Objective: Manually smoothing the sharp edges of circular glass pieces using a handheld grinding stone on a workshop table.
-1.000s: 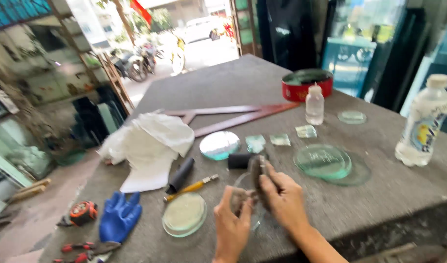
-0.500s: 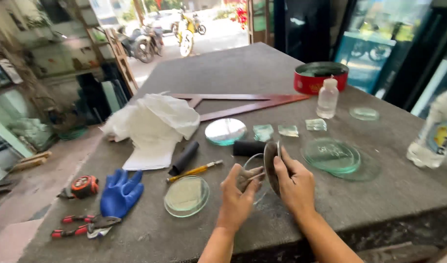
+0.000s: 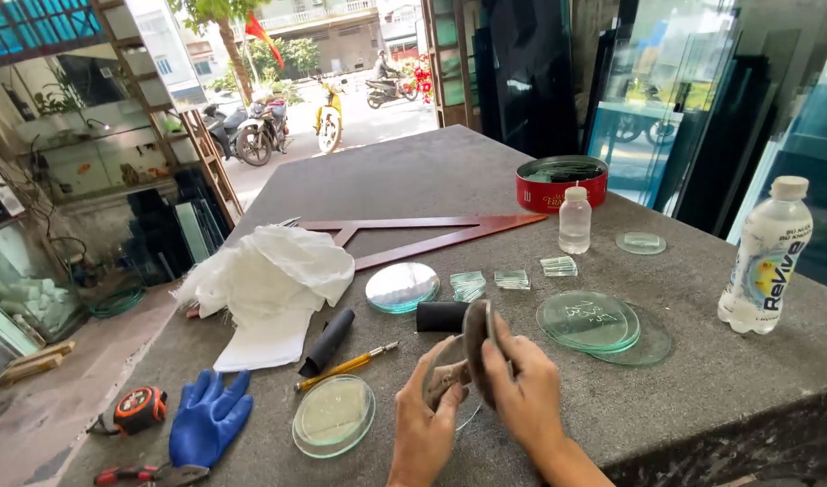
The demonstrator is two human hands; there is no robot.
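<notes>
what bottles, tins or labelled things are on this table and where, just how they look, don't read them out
Large plastic bottle: right table edge, upright, white cap, colourful label.
Small clear bottle: middle back, upright, white cap, no label visible.
Round red tin: behind the small bottle, lidless, pale print on its side.
Tape measure: front left, orange and black.

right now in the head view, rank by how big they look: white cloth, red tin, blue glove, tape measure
1. white cloth, clearly the largest.
2. red tin and blue glove look about alike; the glove lies nearer the camera, so I won't rank them.
3. tape measure, smallest.
</notes>
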